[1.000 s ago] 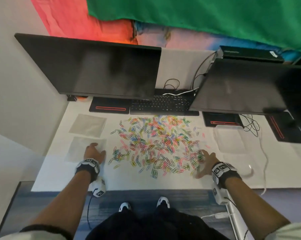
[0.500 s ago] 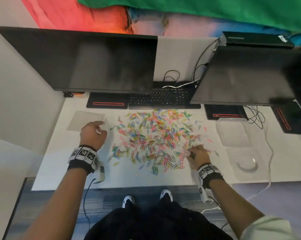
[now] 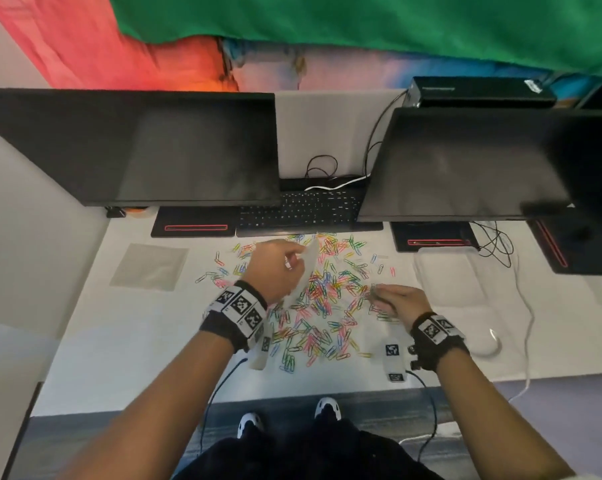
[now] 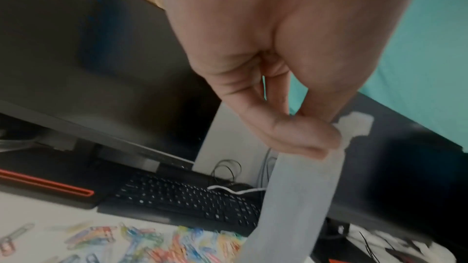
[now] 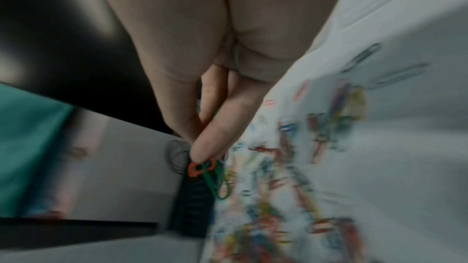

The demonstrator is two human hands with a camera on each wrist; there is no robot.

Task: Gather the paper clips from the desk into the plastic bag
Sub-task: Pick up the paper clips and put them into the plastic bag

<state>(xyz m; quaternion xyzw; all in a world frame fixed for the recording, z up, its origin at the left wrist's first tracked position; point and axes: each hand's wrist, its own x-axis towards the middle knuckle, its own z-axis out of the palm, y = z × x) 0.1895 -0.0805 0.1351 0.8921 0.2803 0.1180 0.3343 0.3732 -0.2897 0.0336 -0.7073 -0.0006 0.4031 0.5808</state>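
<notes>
Left hand is now holding the plastic bag up over the left-centre of the pile; a second ago that hand was flat on the desk at the left edge, on one of the flat bags, so the bag is off the surface and being carried in, left wrist view is showing thumb and fingertips pinching the bag's top edge with the rest hanging down limp, mouth looking closed as far as I can tell. Right hand is also moving in from the right rim of the pile, fingers that were spread a second ago are now pressed together, pinching a few paper clips, orange and green ones dangling from the fingertips just above the desk. Everything else is staying put: the main scatter of paper clips is lying across the middle of the desk in front of the keyboard, a second flat bag is sitting untouched at far left. Meaning for the task: first pinch is lifting, nothing in the bag yet, and I'm judging the bag needs opening before that handful goes in, awkward with only one hand free
</notes>
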